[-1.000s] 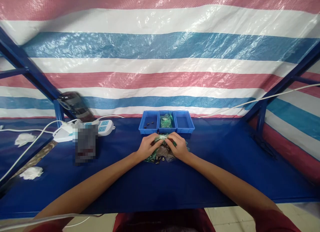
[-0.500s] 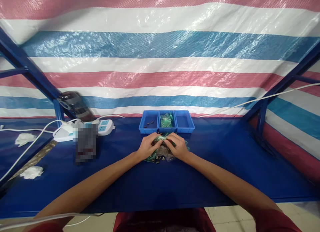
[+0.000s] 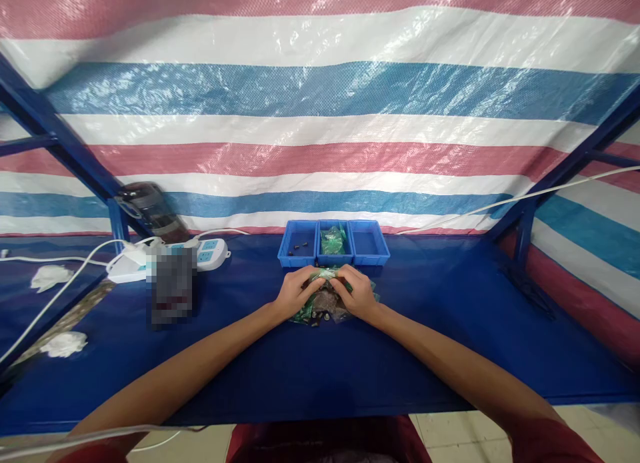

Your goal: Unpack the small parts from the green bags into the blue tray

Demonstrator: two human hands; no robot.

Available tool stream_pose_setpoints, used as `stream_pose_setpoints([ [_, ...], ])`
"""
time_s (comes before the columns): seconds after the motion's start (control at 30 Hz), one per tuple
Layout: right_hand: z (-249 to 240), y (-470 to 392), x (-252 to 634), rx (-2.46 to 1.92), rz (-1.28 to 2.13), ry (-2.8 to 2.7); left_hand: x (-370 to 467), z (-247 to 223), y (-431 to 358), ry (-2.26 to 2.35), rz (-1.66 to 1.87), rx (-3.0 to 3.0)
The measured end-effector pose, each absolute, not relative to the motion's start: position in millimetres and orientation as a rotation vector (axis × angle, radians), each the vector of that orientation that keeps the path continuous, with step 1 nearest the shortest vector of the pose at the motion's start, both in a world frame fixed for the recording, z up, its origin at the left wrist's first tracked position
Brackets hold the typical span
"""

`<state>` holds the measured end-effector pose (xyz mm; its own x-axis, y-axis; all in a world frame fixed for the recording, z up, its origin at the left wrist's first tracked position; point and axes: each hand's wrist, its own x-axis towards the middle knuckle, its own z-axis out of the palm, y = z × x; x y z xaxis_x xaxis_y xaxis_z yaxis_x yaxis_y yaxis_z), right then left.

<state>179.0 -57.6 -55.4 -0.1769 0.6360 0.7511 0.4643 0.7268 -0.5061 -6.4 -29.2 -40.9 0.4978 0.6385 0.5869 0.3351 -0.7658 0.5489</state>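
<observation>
Between my two hands is a small green-tinted clear plastic bag (image 3: 327, 274), its edges pinched by the fingers of both. My left hand (image 3: 297, 294) grips it from the left, thumb pointing inward. On the opposite side my right hand (image 3: 358, 294) pinches it the same way. Beneath the hands lies a pile of plastic bags (image 3: 326, 302), some green and some clear, with small dark metal parts (image 3: 316, 320) loose at its near edge. What the held bag contains is too small to make out.
Just beyond the hands stand three blue bins: the left bin (image 3: 283, 255) has a few small screws, the middle bin (image 3: 335, 258) green bags; the right bin (image 3: 370, 258) stands beside them. Leftward are a power strip (image 3: 213, 255), a blurred dark object (image 3: 173, 286), a dark jar (image 3: 153, 210) and crumpled tissue (image 3: 65, 344).
Both hands stay in nearly the same place over the pile, still pinching the bag. Only a slight shift of the fingers and thumbs shows.
</observation>
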Motion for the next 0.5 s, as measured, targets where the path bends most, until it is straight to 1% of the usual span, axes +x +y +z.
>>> stream_pose_setpoints([
  [0.5,-57.8,-55.7,178.4,-0.813,0.205,-1.803,-6.0,-42.5,-30.0,0.891,1.064,2.399],
])
